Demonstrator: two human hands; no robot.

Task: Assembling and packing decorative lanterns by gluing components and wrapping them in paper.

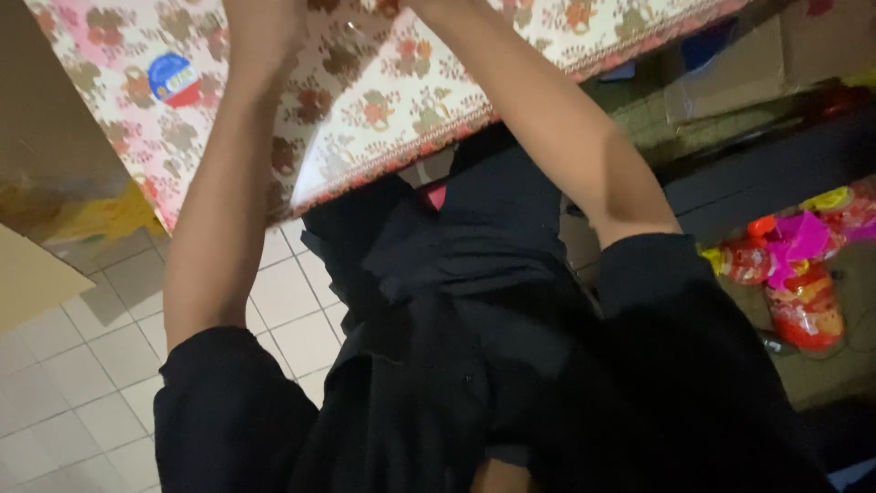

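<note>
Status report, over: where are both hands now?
Both hands out of frame, forearms reaching up. Left forearm and right forearm lie over floral cloth. Nothing visibly blocking.

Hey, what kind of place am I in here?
Probably a home or small shop storeroom. A floral patterned cloth covers a flat surface, the floor is pale tile, and cardboard boxes sit above packets of bright plastic toys on a dark shelf.
</note>
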